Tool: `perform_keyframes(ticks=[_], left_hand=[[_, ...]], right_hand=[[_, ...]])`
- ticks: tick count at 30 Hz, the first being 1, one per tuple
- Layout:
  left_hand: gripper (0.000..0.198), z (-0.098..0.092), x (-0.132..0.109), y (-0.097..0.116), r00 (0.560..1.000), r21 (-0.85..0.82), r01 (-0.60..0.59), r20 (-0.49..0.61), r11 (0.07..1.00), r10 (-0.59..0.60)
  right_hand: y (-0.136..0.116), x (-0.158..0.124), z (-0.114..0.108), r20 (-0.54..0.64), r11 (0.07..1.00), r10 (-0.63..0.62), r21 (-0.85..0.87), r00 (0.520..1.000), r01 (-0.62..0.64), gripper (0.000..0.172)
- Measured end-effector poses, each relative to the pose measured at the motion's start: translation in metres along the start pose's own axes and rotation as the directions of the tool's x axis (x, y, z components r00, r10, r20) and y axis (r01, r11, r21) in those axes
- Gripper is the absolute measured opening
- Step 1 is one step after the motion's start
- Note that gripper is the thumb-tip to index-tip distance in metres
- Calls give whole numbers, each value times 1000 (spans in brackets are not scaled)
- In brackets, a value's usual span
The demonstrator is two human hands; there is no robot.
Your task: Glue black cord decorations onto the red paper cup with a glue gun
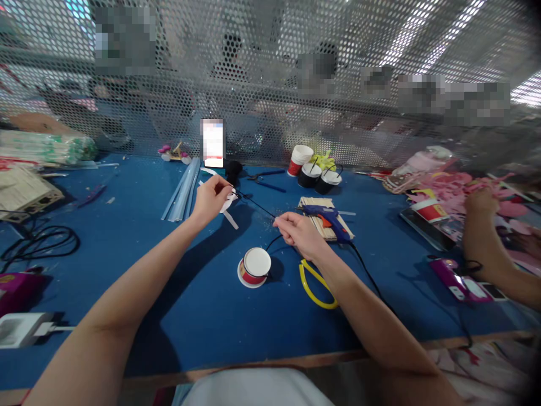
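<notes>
Head view: your left hand [212,197] has thumb and fingers brought together at one end of a thin black cord [258,206], and your right hand [301,232] pinches its other end, so the cord stretches between them above the desk [207,332]. A white strip [230,219] lies just beside your left fingertips. Below and between your hands, a red-and-white cup [253,269] sits with a white disc facing up, and a dark strand runs from it toward your right hand. A yellow loop handle [311,292] shows partly behind your right forearm. Beyond that hand, a blue glue gun [333,221] rests on pale wooden sticks [316,202]. Farther back are clear strips [182,194], a lit phone [213,145] standing upright, pliers [268,183] and more cups [301,156]. At far right, another person's hand [482,202] reaches among pink pieces [459,183].
</notes>
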State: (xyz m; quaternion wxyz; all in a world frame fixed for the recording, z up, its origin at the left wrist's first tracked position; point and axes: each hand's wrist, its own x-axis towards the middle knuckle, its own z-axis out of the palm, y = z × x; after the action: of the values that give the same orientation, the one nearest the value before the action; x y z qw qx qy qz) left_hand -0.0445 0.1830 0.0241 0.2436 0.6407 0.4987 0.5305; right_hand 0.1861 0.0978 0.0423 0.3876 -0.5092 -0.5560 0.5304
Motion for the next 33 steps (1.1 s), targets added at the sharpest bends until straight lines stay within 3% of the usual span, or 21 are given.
perform_keyframes(ticks=[10,21,25,28,33], left_hand=[[5,-22,20,-11,993,216,56,-118,975,-31],[7,-18,29,-13,999,359,-12,-32,933,25],[12,-10,34,-13,997,407,-76,39,910,66],[17,-4,39,-11,985,458,-155,134,875,104],[27,4,39,-5,903,491,-347,404,799,145]], right_hand=[[6,-31,-23,-127,1000,-12,-15,992,10,21],[6,-50,-32,-185,998,-31,-67,982,19,23],[7,-48,-32,-160,995,-35,-100,987,19,23],[11,-46,-30,-100,953,-60,-301,993,27,23],[11,-41,-29,16,730,-77,-680,997,67,22]])
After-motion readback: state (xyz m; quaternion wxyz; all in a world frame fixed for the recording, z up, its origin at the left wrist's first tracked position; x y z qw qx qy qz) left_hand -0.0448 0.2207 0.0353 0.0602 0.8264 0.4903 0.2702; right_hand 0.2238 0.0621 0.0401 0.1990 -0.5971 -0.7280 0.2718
